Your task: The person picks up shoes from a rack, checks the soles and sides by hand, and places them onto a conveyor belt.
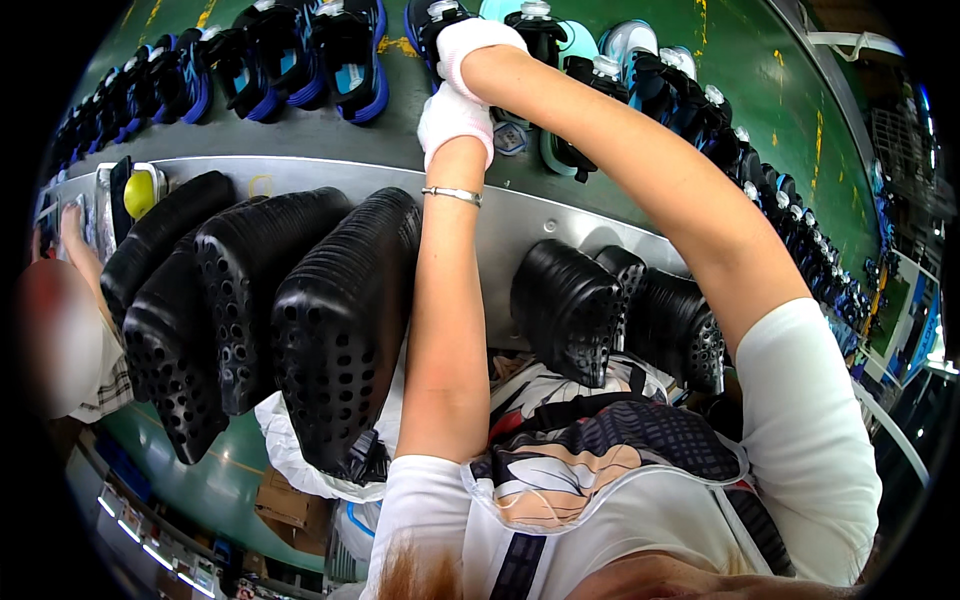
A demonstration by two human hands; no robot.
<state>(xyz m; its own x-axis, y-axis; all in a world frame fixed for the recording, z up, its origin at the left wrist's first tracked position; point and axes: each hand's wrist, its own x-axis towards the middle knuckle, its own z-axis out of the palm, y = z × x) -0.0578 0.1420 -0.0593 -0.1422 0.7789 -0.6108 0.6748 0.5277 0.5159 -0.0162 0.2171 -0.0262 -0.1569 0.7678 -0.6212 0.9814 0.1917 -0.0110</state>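
My left hand (455, 118) and my right hand (478, 48), both in white gloves, meet at the far edge of the metal ledge. The right lies above the left, beside a dark blue and black shoe (432, 16) at the top of the view. Both gloves look bunched and closed. Their fingertips are mostly hidden, so what they grip does not show. Right of them stands a black shoe (538, 38) with a clear round piece on top, against a light turquoise one (578, 40). Just below lies a small grey patterned piece (511, 138).
Several stacks of nested, perforated black shoe-shaped pieces (340, 310) lean along the metal ledge (500, 215), with smaller stacks (568, 305) to the right. Rows of shoes (350, 65) run along the green surface. A person (85, 350) is at far left, near a yellow object (139, 195).
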